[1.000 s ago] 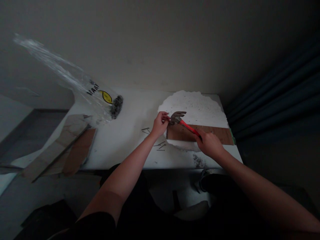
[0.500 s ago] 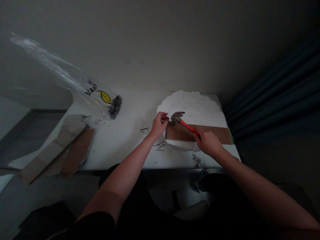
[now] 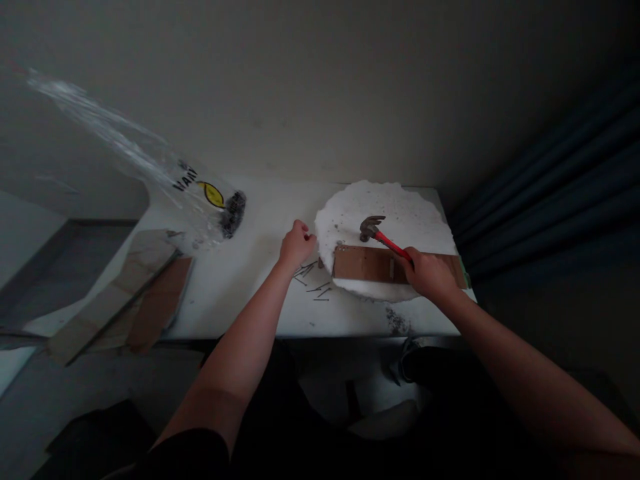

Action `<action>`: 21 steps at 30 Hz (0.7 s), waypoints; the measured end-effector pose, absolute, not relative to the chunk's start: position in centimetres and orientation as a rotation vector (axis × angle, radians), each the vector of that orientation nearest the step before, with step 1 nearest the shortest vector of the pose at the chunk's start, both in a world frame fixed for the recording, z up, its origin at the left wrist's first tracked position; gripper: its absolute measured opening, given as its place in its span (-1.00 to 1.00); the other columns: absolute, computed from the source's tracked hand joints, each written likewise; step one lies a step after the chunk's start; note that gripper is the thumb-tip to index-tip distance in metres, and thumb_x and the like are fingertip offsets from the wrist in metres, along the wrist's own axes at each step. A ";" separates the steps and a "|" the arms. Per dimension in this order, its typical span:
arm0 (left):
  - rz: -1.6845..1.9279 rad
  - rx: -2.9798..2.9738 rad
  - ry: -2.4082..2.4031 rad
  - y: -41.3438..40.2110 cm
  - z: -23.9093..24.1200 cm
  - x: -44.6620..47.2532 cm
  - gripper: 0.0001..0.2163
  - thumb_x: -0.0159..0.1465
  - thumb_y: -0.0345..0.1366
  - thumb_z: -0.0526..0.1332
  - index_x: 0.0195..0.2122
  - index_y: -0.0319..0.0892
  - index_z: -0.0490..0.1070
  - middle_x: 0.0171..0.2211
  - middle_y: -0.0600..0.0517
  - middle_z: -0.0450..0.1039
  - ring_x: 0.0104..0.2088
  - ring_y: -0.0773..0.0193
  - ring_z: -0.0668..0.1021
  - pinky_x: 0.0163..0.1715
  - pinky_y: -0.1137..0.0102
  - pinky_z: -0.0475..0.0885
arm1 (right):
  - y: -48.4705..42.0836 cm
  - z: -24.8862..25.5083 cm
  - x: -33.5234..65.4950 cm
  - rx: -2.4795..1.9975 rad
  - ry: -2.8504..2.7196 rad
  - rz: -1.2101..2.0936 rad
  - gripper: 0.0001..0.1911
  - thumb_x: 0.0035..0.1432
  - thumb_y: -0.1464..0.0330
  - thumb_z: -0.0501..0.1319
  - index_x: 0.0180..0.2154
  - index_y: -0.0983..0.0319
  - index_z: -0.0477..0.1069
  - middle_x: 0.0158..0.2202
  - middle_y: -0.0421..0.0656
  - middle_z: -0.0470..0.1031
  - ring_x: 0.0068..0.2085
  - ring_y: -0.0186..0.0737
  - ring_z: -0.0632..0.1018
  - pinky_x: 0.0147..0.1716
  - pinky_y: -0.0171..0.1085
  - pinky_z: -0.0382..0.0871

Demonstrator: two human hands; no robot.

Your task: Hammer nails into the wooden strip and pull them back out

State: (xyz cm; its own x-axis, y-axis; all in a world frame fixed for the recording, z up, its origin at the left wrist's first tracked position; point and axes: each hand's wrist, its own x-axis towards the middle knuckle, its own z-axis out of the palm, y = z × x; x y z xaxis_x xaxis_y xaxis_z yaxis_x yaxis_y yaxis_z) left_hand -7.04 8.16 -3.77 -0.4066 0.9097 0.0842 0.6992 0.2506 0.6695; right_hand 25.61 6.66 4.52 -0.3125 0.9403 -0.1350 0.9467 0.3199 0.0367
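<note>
My right hand grips the red handle of a claw hammer, whose grey head hangs over a round white foam slab. A brown wooden strip lies across the slab's near part, under the hammer. My left hand is curled, fingers pinched, just left of the slab, above several loose nails on the white table. What the fingers pinch, if anything, is too small to see.
A clear plastic bag with a yellow label and dark contents lies at the table's back left. Wooden boards hang over the left front edge. A wall stands behind the table, and a dark curtain to the right.
My left hand has drawn back from the strip's left end to the nails on the table. The hammer has shifted right and lifted a little over the slab.
</note>
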 end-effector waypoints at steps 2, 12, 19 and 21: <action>0.605 1.513 2.273 7.7 -4.1 -7.8 -0.86 0.07 -0.36 0.27 -0.31 -0.12 0.40 -0.39 -0.08 0.52 -0.28 0.02 0.57 -0.23 0.22 0.41 | 7.1 4.1 25.7 1.758 2.435 -0.078 -0.56 0.40 0.14 -0.13 -0.02 0.23 0.38 -0.28 0.02 0.59 -0.29 -0.01 0.59 -0.35 -0.22 0.24; -0.087 1.788 2.036 6.8 -7.5 -6.6 -0.83 -0.03 -0.31 0.36 -0.37 -0.16 0.55 -0.29 -0.29 0.57 -0.22 -0.19 0.61 -0.24 0.10 0.46 | 7.3 4.3 25.4 1.751 2.418 -0.102 -0.55 0.41 0.14 -0.14 -0.01 0.24 0.38 -0.26 0.03 0.58 -0.26 -0.02 0.59 -0.31 -0.21 0.28; 0.239 1.769 2.072 7.2 -9.6 -6.9 -0.92 0.02 -0.31 0.34 -0.43 -0.15 0.53 -0.46 -0.20 0.54 -0.29 -0.07 0.61 -0.24 0.16 0.46 | 7.3 4.0 25.7 1.744 2.453 -0.118 -0.52 0.41 0.11 -0.16 0.00 0.24 0.38 -0.24 0.04 0.58 -0.26 -0.01 0.59 -0.30 -0.20 0.28; 0.242 1.741 2.051 7.2 -9.8 -6.8 -0.96 0.02 -0.33 0.33 -0.50 -0.16 0.51 -0.47 -0.22 0.53 -0.27 -0.12 0.61 -0.21 0.12 0.44 | 7.4 4.0 25.7 1.743 2.456 -0.119 -0.52 0.41 0.12 -0.16 0.00 0.24 0.38 -0.25 0.05 0.58 -0.27 0.00 0.59 -0.31 -0.19 0.28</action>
